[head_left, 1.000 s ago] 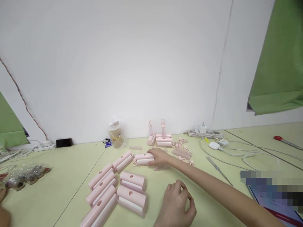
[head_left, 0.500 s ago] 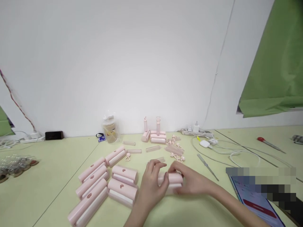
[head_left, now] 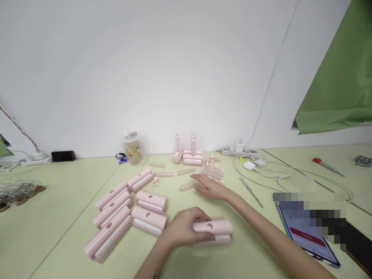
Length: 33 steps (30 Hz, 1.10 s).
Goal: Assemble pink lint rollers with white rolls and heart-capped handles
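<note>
My left hand [head_left: 184, 228] is closed around the left end of a pink cylindrical case [head_left: 222, 228] with a cut-out hole on top and a pale strip along its front. My right hand [head_left: 213, 188] is farther out, fingers stretched, beside the end of a clear pinkish tube [head_left: 186, 187]. Whether the fingertips touch the tube I cannot tell. Behind that hand is a loose pile of clear tubes [head_left: 209, 171] and small pink heart-loop pieces [head_left: 215, 159]. To the left, several similar pink cases [head_left: 149, 221] lie in slanting rows.
Against the wall stand pink cases [head_left: 193, 157] with upright tubes [head_left: 177, 142], and a bagged cup [head_left: 133, 152]. On the right are tweezers [head_left: 250, 192], white cables [head_left: 296, 177], a phone [head_left: 305, 232] and a red-handled tool [head_left: 328, 166]. A dark phone [head_left: 63, 155] lies far left.
My right hand has let go of the pink case and moved forward to the clear tube. My left hand keeps the case, which now sits slightly farther right and nearer.
</note>
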{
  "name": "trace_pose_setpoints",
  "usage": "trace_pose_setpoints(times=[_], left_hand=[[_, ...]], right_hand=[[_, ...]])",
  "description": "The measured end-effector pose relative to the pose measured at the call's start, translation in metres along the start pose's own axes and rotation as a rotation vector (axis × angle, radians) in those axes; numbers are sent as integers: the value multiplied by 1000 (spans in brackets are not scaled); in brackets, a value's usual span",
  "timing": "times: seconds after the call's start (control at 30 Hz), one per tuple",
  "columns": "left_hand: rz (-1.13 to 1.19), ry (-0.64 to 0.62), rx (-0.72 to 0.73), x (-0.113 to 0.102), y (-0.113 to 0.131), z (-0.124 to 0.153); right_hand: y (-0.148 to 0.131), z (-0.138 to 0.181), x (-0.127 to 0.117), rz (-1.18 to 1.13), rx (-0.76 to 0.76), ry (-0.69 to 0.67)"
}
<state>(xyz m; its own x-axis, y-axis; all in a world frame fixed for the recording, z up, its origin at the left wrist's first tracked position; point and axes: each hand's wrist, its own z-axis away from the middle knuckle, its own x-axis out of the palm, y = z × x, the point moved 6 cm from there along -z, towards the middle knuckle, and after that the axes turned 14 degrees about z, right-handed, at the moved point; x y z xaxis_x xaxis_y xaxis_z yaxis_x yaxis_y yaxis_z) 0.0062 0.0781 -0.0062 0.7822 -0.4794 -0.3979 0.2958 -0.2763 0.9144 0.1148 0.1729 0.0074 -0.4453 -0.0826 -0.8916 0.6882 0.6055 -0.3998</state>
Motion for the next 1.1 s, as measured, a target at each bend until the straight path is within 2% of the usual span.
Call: trace_pose_setpoints(times=[0.1, 0.17, 0.43, 0.57, 0.83, 1.0, 1.1], left_hand=[[-36, 3, 1, -1, 1, 0], [-38, -2, -11, -1, 1, 0], [-43, -11, -60, -2, -7, -3], [-25, 4, -45, 1, -9, -5], [6, 5, -32, 4, -9, -5], [1, 7, -43, 4, -10, -6], [4, 1, -38, 4, -9, -6]], right_hand=[[10, -12, 19, 27, 51, -1], [12, -7, 18, 29, 90, 26], [2, 61, -47, -162, 246, 247], [-8, 89, -53, -341, 307, 373], [-31, 89, -37, -160, 140, 262], [-49, 83, -45, -4, 102, 183], [-65, 76, -53, 82, 55, 87]])
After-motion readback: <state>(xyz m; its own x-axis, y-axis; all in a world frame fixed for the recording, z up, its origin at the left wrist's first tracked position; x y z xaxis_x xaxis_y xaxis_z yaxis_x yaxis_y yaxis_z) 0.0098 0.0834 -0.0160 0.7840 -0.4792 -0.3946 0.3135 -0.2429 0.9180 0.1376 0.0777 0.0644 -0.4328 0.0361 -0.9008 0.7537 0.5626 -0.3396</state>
